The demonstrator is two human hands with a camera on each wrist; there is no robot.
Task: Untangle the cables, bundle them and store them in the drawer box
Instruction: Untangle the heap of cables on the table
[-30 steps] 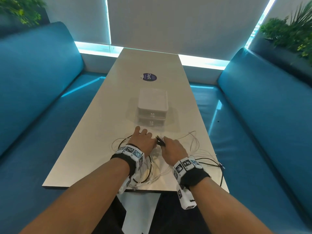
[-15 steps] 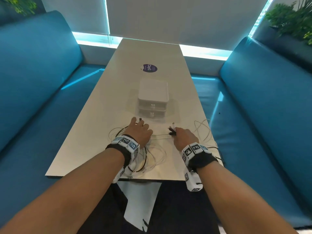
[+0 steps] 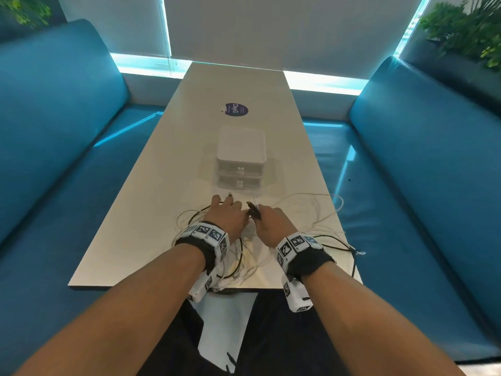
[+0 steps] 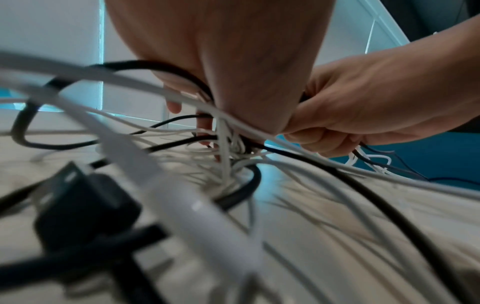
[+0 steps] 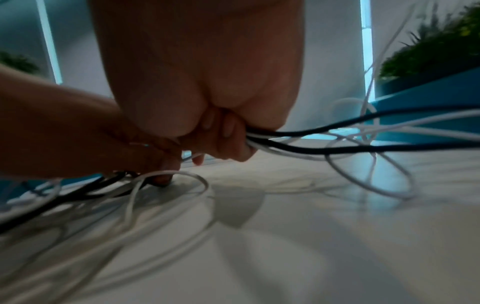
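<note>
Head view: my left hand (image 3: 229,217) and my right hand (image 3: 272,225) work side by side, nearly touching, over the tangled cables (image 3: 317,213) near the near edge of the desk (image 3: 151,202). The drawer box (image 3: 240,156) stands shut at the middle of the desk, just beyond my hands, both drawers pushed in.

Left wrist view: my left fingers (image 4: 205,125) curl down into the knot of white and black cables (image 4: 233,156) and grip several strands there. A black plug (image 4: 83,207) lies on the desk close to the camera, blurred.

Right wrist view: my right fingers (image 5: 228,142) are curled tight around a small bunch of black and white strands (image 5: 337,139), which trail off toward the right edge of the desk. Loose white loops (image 5: 369,181) lie on the desk surface beside them.

A round dark sticker (image 3: 234,109) sits on the desk beyond the drawer box.
</note>
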